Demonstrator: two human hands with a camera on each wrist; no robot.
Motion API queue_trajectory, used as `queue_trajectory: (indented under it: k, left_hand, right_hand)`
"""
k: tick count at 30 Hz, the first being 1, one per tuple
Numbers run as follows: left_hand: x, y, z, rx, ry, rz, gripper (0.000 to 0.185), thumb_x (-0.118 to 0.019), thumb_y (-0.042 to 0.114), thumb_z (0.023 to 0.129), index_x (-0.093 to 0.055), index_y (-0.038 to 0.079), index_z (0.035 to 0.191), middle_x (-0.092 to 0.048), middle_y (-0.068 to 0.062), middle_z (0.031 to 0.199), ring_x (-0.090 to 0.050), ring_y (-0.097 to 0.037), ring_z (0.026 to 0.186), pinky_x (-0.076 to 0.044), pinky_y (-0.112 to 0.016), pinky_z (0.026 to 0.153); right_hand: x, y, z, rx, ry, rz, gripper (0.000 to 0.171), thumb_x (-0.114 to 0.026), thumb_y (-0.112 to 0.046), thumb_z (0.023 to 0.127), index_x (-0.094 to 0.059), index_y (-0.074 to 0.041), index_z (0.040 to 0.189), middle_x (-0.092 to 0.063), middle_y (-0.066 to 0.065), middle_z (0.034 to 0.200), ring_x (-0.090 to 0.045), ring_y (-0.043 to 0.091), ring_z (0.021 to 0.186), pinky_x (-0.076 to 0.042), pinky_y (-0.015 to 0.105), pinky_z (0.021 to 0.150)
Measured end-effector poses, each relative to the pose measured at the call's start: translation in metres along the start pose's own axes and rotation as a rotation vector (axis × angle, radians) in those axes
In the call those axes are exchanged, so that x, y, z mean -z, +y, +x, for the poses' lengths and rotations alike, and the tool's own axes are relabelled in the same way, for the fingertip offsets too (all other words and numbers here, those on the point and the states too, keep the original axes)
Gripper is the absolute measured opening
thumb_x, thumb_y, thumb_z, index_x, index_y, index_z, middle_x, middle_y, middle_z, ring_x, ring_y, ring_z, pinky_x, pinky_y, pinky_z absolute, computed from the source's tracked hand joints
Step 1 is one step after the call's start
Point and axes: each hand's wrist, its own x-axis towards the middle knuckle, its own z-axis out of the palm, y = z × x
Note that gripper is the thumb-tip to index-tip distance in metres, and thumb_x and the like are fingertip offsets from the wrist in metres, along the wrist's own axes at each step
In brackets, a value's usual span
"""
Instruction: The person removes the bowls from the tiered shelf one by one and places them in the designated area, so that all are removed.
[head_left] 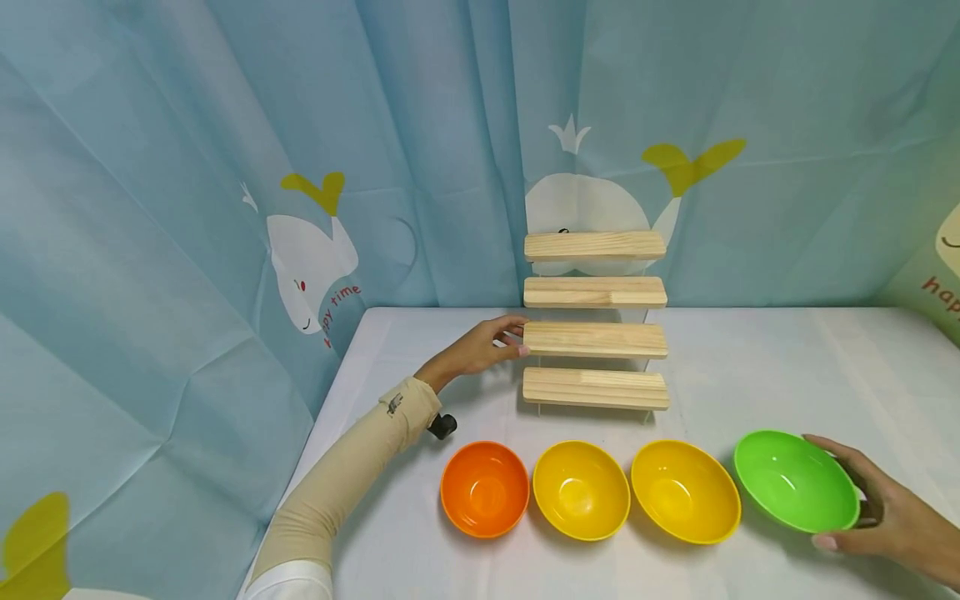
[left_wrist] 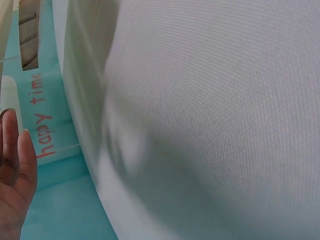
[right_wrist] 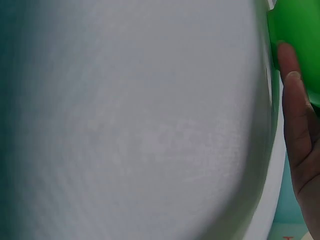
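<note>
Head view: the right hand (head_left: 892,517) curls around the tilted green bowl (head_left: 795,482) at the right end of a row of four bowls, while the left hand (head_left: 480,348), fingers fairly straight, touches the wooden step rack (head_left: 595,340). Judging by this, the bowl is being picked up; next comes a firm lift clear of the yellow bowl (head_left: 685,492).

**Three views: one wide from above, two pressed close to the cloth**

The head camera looks forward and down across the whole worktop (head_left: 750,358) toward the whale-print curtain (head_left: 187,208). The left wrist camera sits very near the cloth, fingers (left_wrist: 15,160) at its left edge, sharing that curtain. The right wrist camera is equally close, fingers (right_wrist: 300,135) at its right edge against the green bowl (right_wrist: 297,40), shared with the head view.
</note>
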Motion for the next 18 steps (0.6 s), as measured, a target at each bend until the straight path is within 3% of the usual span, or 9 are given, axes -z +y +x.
queue_trajectory:
  k: [2, 10, 18]
  left_hand:
    - [0.001, 0.006, -0.002, -0.011, -0.004, -0.001, 0.057, -0.058, 0.016, 0.096, -0.034, -0.001, 0.144, -0.047, -0.020, 0.135, -0.052, -0.030, 0.115, -0.047, -0.033, 0.092]
    - [-0.004, -0.020, 0.010, -0.004, 0.033, -0.005, 0.058, -0.060, 0.026, 0.094, -0.037, 0.009, 0.145, -0.049, -0.011, 0.134, -0.053, -0.021, 0.113, -0.047, -0.032, 0.092]
    - [-0.005, -0.022, 0.009, -0.011, 0.043, -0.021, 0.057, -0.062, 0.026, 0.093, -0.039, 0.011, 0.144, -0.050, -0.011, 0.133, -0.054, -0.021, 0.112, -0.049, -0.030, 0.089]
  right_hand:
    - [0.000, 0.001, 0.000, 0.004, 0.002, -0.002, 0.106, -0.078, 0.004, 0.068, -0.017, -0.016, 0.152, -0.025, -0.033, 0.129, -0.045, -0.012, 0.095, -0.049, 0.023, 0.059]
    - [0.001, 0.001, 0.002, 0.033, -0.005, 0.013, 0.106, -0.077, 0.006, 0.067, -0.016, -0.014, 0.152, -0.026, -0.030, 0.129, -0.047, -0.010, 0.094, -0.049, 0.023, 0.059]
    - [0.000, 0.004, 0.002, 0.028, -0.022, 0.010, 0.105, -0.076, 0.005, 0.070, -0.014, -0.014, 0.152, -0.023, -0.032, 0.129, -0.044, -0.012, 0.096, -0.050, 0.023, 0.059]
